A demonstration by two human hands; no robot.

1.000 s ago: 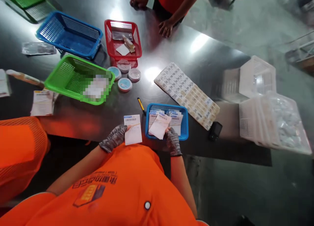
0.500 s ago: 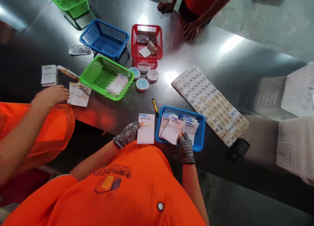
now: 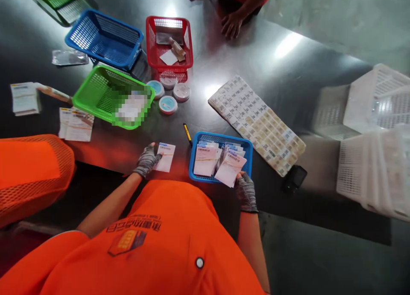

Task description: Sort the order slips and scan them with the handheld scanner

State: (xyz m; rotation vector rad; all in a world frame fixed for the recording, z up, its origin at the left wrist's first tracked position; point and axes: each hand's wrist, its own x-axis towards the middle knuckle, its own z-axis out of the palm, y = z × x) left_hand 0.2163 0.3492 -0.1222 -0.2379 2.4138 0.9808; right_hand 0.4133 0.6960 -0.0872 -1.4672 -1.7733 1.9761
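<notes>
The metal table [image 3: 198,117] is reflecting overhead light. Left hand [image 3: 147,160] is pinching a card bundle [image 3: 167,159] near the table's near edge; right hand [image 3: 246,193] is gripping a second bundle [image 3: 231,170] over the small blue basket [image 3: 221,135], near right. Moving it is probably requiring rim clearance.

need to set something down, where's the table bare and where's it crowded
Bare table: between the tubs and the label sheet, and beyond that sheet, toward the white baskets. Crowded: where the green basket, red basket and tubs bunch, and the small blue basket, packed with cards.
</notes>
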